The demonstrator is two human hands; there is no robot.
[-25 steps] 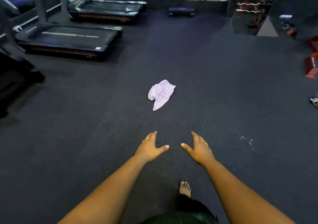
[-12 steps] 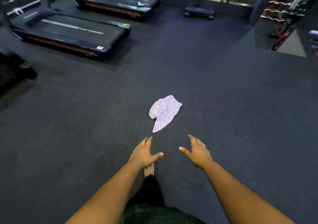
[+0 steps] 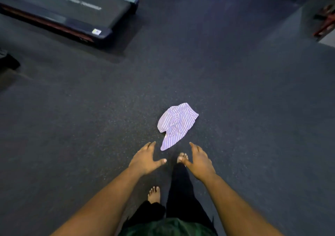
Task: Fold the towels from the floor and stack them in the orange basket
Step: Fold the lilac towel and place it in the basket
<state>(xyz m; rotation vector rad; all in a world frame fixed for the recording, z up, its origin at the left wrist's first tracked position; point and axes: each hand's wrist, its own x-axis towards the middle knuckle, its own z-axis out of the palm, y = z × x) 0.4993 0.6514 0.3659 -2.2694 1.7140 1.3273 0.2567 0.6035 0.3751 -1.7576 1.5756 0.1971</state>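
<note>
A crumpled towel (image 3: 176, 125) with thin purple and white stripes lies on the dark gym floor, just ahead of my bare feet. My left hand (image 3: 146, 158) is stretched out palm down, fingers spread, a short way below and left of the towel's near tip. Palm down with straight fingers, my right hand (image 3: 199, 158) reaches out just right of that tip. Neither hand touches the towel, and both hold nothing. The orange basket is not in view.
A black treadmill deck (image 3: 72, 11) stands at the upper left. Red equipment (image 3: 324, 23) sits at the far right edge. A dark object (image 3: 7, 62) lies at the left edge. Dark speckled rubber floor (image 3: 253, 109) surrounds the towel.
I have stepped forward, so the towel is now much closer, right in front of my hands. Both hands stay spread and empty, and my right foot has come forward.
</note>
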